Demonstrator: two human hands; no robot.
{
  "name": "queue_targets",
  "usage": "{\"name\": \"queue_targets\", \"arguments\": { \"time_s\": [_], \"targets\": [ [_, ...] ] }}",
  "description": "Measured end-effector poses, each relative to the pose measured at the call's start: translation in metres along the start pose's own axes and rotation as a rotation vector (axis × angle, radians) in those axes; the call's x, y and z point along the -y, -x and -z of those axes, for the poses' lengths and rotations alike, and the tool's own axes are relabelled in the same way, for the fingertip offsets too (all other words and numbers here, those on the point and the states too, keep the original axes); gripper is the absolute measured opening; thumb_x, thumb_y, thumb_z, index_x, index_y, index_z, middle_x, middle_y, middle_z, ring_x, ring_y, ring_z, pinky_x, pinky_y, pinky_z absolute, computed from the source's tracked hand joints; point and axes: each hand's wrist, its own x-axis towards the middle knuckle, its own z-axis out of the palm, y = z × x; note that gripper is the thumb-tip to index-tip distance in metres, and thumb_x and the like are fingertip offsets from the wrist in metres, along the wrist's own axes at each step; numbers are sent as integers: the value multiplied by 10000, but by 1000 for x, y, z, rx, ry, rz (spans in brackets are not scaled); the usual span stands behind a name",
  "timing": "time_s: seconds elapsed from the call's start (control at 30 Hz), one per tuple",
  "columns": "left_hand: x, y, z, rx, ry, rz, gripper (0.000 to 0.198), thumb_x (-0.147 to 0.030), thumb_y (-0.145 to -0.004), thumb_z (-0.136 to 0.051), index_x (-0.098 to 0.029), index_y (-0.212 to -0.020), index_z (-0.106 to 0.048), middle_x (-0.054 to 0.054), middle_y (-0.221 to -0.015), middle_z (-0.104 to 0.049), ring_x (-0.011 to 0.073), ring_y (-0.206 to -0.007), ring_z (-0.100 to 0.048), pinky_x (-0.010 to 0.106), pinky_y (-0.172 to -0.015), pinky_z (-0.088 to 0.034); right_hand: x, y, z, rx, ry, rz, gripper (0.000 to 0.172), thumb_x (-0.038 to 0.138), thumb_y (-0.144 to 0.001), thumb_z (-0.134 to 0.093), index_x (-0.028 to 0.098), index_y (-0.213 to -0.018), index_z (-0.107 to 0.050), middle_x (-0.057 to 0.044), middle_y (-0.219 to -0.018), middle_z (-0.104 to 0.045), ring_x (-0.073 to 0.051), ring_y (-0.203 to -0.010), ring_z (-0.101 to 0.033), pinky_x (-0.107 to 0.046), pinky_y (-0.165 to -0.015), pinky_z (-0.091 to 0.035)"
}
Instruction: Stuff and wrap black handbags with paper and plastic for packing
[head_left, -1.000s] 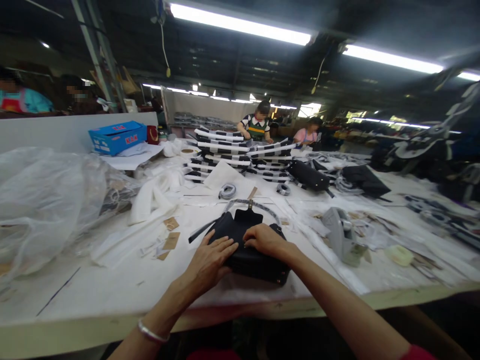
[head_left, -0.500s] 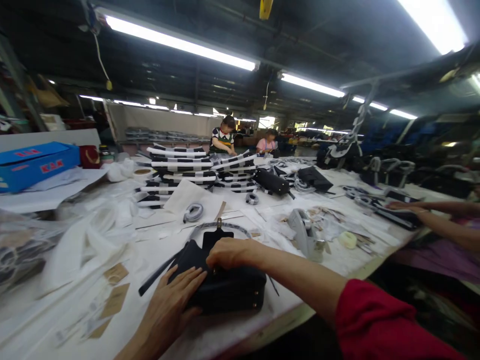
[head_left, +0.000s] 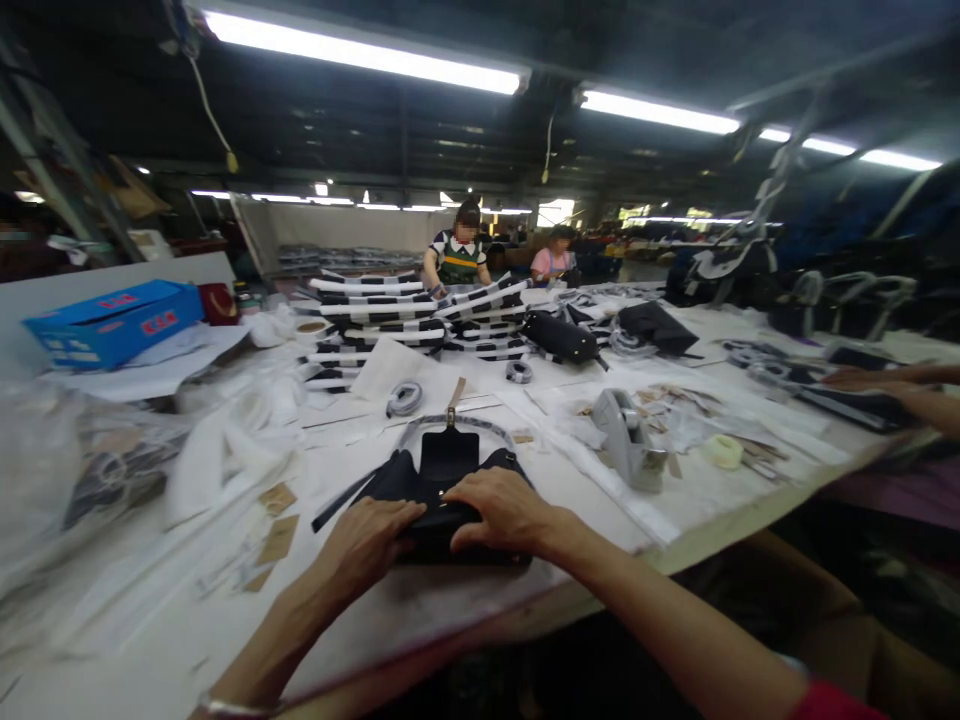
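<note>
One black bag (head_left: 435,490) under left hand (head_left: 366,538), fingers outstretched — and right hand (head_left: 499,508), fingers curved, thumb apart

Before me, the bag (head_left: 438,522) is lying on the table (head_left: 360,645), under my left hand (head_left: 367,535) and right hand (head_left: 499,512). A tape dispenser (head_left: 624,432) is standing at the bag's right, a box (head_left: 112,327) far left, and stacks (head_left: 382,327) are sitting behind.

Short red lettering (head_left: 159,321), too blurred to read surely, stands on the blue, oblong cardboard box (head_left: 97,332), front and top.
</note>
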Motion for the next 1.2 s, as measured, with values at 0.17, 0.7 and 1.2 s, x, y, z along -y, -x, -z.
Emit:
{"name": "queue_targets", "arguments": {
  "time_s": [0.17, 0.7, 1.2],
  "targets": [
    [-37, 17, 23, 73, -45, -70, 274, -211, -902, -596, -225, -1170, -653, 57, -993, -748, 254, -908, -710, 359, -797, -525, 0, 28, 10, 46, -19, -69, 665, 573, -679, -802, 179, -1197, -668, -117, -1146, -705, -299, -1081, -635, -401, -959, -467],
    [-31, 43, -13, -13, 119, 41, 736, -653, -835, -593, -177, -1388, -495, 178, -1458, -474, 314, -1383, -417, 589, -1186, -169, 10, 45, -40, 166, 76, -30, 788, 305, -727, -781, 168, -1435, -462, -151, -1464, -493, -312, -1358, -447, -522, -1146, -319],
    [-63, 22, -32, -116, 11, 12, 455, -48, -890, -413, -147, -1312, -550, 170, -1248, -654, 289, -1092, -666, 422, -875, -568, 15, 50, -71, -83, 184, -48, 522, 49, -844, -468, 153, -1343, -580, -130, -1355, -602, -243, -1268, -558, -417, -1113, -413]
  ]
}}
